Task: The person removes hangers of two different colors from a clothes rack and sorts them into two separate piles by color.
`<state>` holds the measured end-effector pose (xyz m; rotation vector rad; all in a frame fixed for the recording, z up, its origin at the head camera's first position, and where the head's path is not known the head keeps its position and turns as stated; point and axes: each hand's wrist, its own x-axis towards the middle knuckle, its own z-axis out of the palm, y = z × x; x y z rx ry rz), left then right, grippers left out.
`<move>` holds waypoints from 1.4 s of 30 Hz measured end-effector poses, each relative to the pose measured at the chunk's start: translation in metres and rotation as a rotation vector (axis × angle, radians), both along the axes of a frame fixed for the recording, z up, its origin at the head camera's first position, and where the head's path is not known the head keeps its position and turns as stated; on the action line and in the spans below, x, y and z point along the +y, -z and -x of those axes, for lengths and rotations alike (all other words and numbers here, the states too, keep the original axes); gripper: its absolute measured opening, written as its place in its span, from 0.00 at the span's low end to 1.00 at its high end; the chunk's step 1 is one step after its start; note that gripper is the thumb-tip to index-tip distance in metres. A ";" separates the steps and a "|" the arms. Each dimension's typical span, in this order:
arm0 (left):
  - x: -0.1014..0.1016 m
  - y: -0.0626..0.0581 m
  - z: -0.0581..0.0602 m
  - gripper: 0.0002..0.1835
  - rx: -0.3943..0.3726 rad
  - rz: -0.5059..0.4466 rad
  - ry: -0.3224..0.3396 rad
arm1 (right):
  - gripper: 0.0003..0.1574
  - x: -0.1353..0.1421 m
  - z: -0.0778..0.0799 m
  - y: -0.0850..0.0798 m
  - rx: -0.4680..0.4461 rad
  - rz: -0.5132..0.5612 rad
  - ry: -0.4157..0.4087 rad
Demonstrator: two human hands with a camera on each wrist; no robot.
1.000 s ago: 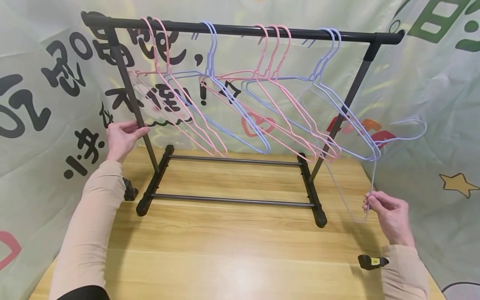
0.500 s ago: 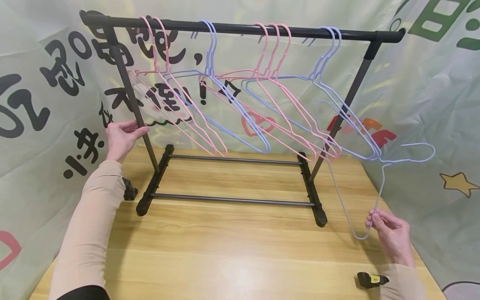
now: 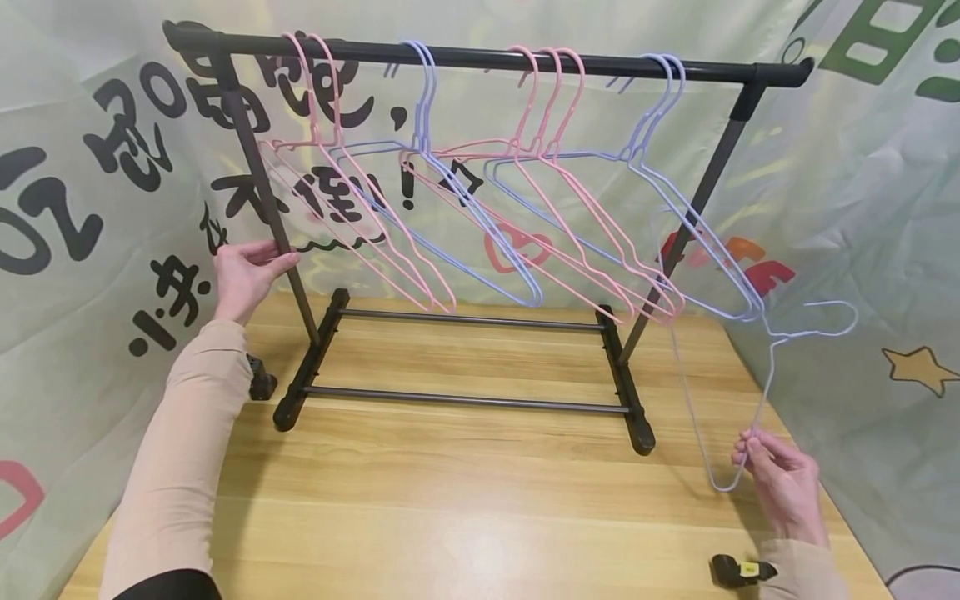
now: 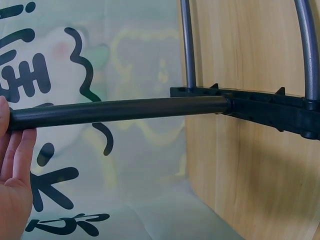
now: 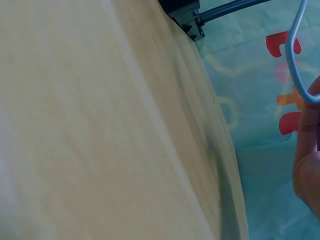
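My left hand [image 3: 243, 279] pinches the left post [image 3: 262, 179] of a black clothes rack between thumb and fingers. In the left wrist view, the same hand [image 4: 17, 165] is at the near end of the dark tube. To the right of the rack, my right hand [image 3: 787, 483] pinches a pale blue wire hanger [image 3: 817, 333] near one lower corner. Its hook points right, and its far part passes behind the hanging ones. The right wrist view shows only a bend of that hanger [image 5: 290, 60] and part of the hand [image 5: 306, 165].
From the top rail [image 3: 480, 57] hang pink hangers [image 3: 335, 92] and blue hangers [image 3: 427, 100] in alternating groups. The rack's base [image 3: 465, 401] stands on a wooden table [image 3: 465, 483]. Printed cloth [image 3: 892, 250] surrounds it. A black device [image 3: 735, 572] sits beside the right wrist.
My right hand has moved down and slightly right with the hanger, bringing it lower and away from the rack. The left hand stays on the post, and the hanging hangers look unchanged.
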<state>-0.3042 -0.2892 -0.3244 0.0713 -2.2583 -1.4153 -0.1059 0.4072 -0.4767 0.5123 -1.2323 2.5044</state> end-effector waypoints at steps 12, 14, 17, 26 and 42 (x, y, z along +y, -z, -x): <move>-0.001 0.001 0.001 0.24 0.004 0.020 -0.004 | 0.22 0.001 0.001 0.005 -0.055 0.027 0.011; -0.001 0.001 0.002 0.24 0.001 0.025 -0.004 | 0.22 0.001 0.001 0.005 -0.070 0.026 0.019; -0.001 0.000 0.001 0.25 -0.003 0.025 -0.006 | 0.21 0.002 0.002 0.005 -0.103 0.022 0.029; -0.002 -0.001 -0.001 0.24 0.007 0.024 -0.008 | 0.19 0.007 0.002 0.003 -0.331 -0.077 0.115; 0.000 0.000 -0.001 0.22 0.021 0.009 -0.003 | 0.23 0.012 0.000 -0.001 -0.780 -0.322 0.166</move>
